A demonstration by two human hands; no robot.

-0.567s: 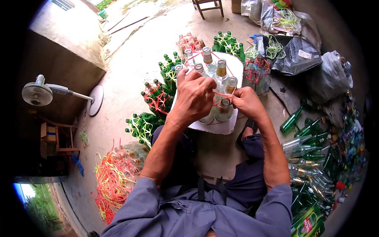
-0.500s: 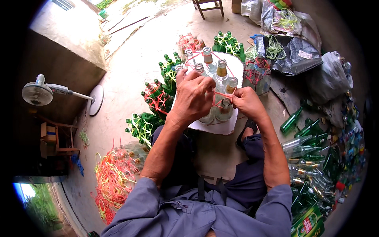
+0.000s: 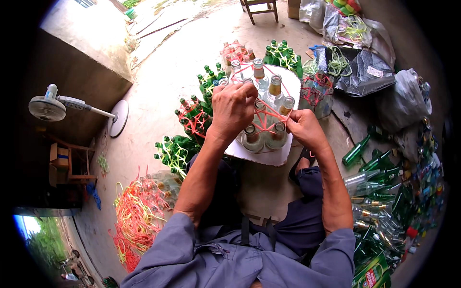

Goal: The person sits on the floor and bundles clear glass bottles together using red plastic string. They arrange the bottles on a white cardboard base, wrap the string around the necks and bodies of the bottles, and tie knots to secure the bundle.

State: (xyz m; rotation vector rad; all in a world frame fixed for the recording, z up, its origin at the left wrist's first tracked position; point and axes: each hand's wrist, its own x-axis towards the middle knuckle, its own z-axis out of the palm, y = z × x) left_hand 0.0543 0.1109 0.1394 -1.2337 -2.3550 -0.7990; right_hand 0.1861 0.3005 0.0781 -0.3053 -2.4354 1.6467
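Just left of the left grip (image 3: 234, 108), bundled green bottles (image 3: 192, 117) in red and yellow-green bands crowd the worktop (image 3: 292, 82), a white board. Nearer the body on that side lies a tangled string heap (image 3: 137, 213), red and yellow; well apart to the left is a standing fan (image 3: 48, 108). Beyond the right grip (image 3: 307, 126) are a banded clear cluster (image 3: 318, 92), a silvery dark sheet (image 3: 362, 72) and, farther right, a pale plastic bag (image 3: 406, 101). Loose bottles (image 3: 357, 150), green and clear, lie on the floor to its right.

The clear bottles (image 3: 274, 92) stand upright on the worktop, between the two grips and beyond them, with two nearer the body; the left hand hides part of the group. A red band (image 3: 269, 115) crosses their necks between the grips. The right grip pinches it between thumb and finger; the left grip's fingers are curled in, and I cannot tell what they hold.
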